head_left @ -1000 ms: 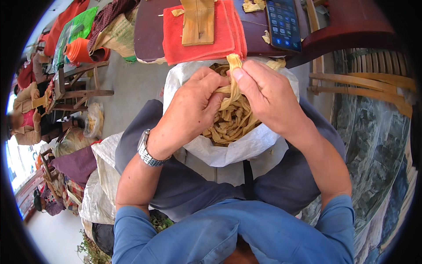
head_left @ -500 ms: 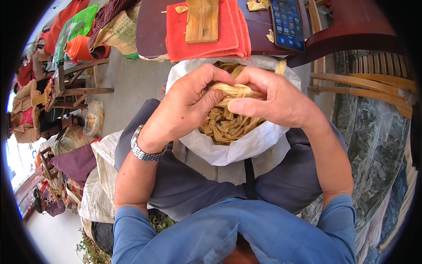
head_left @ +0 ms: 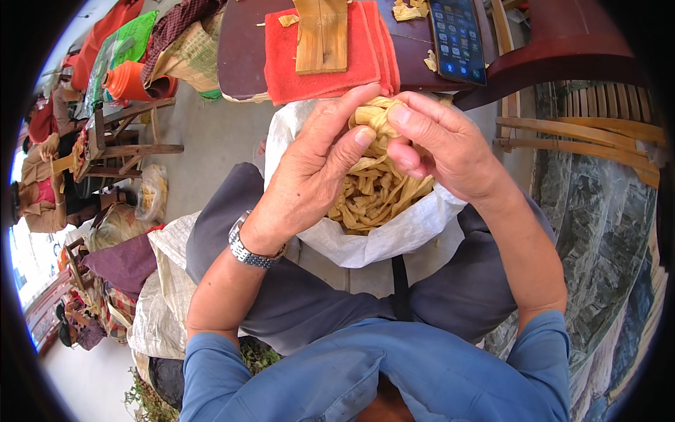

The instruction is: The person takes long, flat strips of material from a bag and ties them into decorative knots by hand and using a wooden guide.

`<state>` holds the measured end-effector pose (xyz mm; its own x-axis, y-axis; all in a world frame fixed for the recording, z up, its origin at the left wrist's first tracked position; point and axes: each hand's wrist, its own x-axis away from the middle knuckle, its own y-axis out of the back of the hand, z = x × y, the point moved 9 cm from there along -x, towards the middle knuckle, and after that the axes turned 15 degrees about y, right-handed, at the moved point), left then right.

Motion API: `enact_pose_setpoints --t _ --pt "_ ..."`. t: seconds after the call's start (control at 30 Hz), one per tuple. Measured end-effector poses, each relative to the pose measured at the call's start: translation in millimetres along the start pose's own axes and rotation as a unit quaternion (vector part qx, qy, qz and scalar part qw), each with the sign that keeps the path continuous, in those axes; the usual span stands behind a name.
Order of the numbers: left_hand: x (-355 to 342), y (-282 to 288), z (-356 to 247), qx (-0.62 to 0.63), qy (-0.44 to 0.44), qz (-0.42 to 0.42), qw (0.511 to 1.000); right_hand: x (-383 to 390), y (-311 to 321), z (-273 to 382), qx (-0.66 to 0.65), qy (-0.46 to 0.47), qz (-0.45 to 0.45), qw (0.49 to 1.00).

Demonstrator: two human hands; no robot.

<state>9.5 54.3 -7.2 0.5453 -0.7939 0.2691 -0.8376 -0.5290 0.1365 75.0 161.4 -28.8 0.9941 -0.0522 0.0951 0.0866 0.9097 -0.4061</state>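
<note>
Both hands meet over a white woven sack [head_left: 355, 252] between my knees. My left hand [head_left: 309, 169] pinches a pale yellow plait of flat, husk-like strips [head_left: 377, 116] between thumb and fingers. From the other side, my right hand [head_left: 450, 144] grips the same plait, its thumb pressed on top and its fingers curled beneath. The plait looks bunched where the hands hold it; some of it is hidden behind the fingers. Below them, a heap of similar yellow plaited strip [head_left: 376, 200] fills the sack's mouth.
On the dark red table [head_left: 242, 53] ahead lie a folded red cloth [head_left: 280, 74], a wooden block [head_left: 322, 46], husk-like scraps [head_left: 410, 10] and a phone [head_left: 458, 46]. A curved red wooden chair part [head_left: 562, 60] stands right. Left are a wooden stool [head_left: 140, 150] and another person [head_left: 42, 186].
Both hands have shifted slightly up toward the table edge. My right hand has turned so its thumb points upward and its fingers curl under. The plait has come up with them.
</note>
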Motion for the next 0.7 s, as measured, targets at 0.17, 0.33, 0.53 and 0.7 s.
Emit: enact_pose_setpoints --t 0.17,0.33,0.53,0.7 --pt "3 -14 9 0.113 0.042 0.064 0.991 8 -25 -9 -0.017 -0.022 0.037 0.999" --pt "1 12 -3 -0.05 -0.04 -0.075 0.995 5 -26 -17 -0.012 -0.048 0.005 0.999" --pt "5 54 -1 -0.096 0.091 -0.157 0.979 3 -13 -4 0.14 -0.034 0.0 0.99" --pt "1 43 -4 -0.195 0.021 -0.153 0.969 6 -12 -10 0.18 -0.045 0.045 0.982"
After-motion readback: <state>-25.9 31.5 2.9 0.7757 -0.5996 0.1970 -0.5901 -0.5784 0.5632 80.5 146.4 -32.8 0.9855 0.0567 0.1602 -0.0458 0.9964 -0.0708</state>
